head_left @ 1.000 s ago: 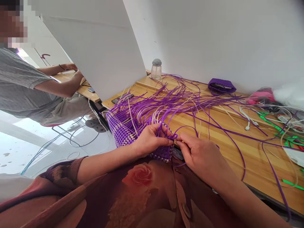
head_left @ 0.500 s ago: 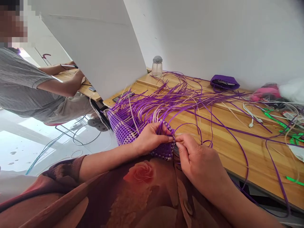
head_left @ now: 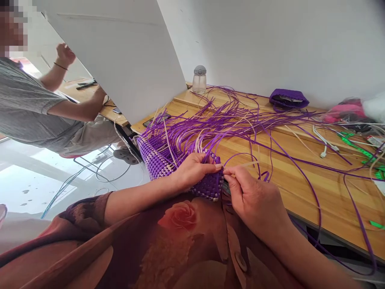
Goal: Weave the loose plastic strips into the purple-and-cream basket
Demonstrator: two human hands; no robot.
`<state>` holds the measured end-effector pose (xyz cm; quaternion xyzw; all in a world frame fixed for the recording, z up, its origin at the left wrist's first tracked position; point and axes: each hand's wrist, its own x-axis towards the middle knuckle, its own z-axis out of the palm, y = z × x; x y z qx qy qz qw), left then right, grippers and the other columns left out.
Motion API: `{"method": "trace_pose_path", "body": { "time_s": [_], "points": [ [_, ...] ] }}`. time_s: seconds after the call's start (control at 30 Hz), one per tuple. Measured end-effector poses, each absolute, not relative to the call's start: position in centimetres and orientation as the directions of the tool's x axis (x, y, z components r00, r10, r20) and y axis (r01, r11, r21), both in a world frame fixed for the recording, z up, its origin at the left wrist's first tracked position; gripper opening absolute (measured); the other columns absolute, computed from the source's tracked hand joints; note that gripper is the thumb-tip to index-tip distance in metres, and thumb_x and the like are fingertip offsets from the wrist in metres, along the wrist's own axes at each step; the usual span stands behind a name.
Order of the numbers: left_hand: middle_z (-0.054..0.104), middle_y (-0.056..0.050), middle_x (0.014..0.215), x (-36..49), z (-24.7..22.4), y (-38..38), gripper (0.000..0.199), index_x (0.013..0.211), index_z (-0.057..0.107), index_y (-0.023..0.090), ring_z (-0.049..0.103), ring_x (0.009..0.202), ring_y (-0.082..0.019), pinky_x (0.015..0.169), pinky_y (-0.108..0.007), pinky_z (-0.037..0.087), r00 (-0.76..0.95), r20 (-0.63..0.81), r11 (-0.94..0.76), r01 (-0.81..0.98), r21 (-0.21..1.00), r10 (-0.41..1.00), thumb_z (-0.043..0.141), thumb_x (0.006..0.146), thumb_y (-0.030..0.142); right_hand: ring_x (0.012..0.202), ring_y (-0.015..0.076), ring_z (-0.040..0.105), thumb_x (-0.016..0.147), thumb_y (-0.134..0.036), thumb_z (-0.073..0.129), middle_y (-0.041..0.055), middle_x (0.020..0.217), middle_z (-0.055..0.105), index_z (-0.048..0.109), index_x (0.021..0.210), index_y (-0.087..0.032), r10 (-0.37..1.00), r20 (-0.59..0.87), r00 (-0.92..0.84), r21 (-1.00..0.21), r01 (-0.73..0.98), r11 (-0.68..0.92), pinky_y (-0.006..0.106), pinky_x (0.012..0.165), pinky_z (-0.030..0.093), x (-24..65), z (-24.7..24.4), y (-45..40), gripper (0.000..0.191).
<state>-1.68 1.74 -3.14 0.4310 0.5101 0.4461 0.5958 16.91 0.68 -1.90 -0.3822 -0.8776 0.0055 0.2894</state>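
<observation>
A purple and cream woven basket (head_left: 156, 162) lies tilted at the table's front edge, over my lap. Many long purple strands (head_left: 207, 116) fan out from it across the wood. My left hand (head_left: 197, 170) grips the basket's upper rim near its right corner, thumb pressed on the weave. Close beside it, my right hand (head_left: 251, 192) pinches a strand at the corner between thumb and forefinger. The fingertips of both hands nearly meet there. A pale strip (head_left: 248, 163) sticks out rightward above my right hand.
Against the wall stand a clear bottle (head_left: 199, 82) and a small purple woven piece (head_left: 288, 98). White cables (head_left: 323, 144), green strips (head_left: 355, 146) and a pink bundle (head_left: 345, 111) lie to the right. A person in a grey shirt (head_left: 27, 104) sits at the left beyond a partition (head_left: 120, 60).
The pale strip now shows above my right hand. Both hands stay at the basket's corner with little movement. The other person's far hand has risen from the table.
</observation>
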Motion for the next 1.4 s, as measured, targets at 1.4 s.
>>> {"method": "trace_pose_path", "body": {
  "time_s": [1.4],
  "points": [
    [0.056,0.003,0.063,-1.6,-3.8,1.4,0.031,0.073,0.061,0.015,0.045,0.058,-0.009,0.057,-0.024,0.034,0.052,-0.103,0.099,0.077,0.992,0.993,0.077,0.071,0.041,0.061,0.0125,0.051,0.088,-0.04,0.055,0.0014,0.064,0.059,0.058,0.066,-0.016,0.876,-0.066,-0.479,-0.909,0.39,0.145,0.025,0.057,0.041,17.8,-2.6,4.0,0.033]
  ]
}}
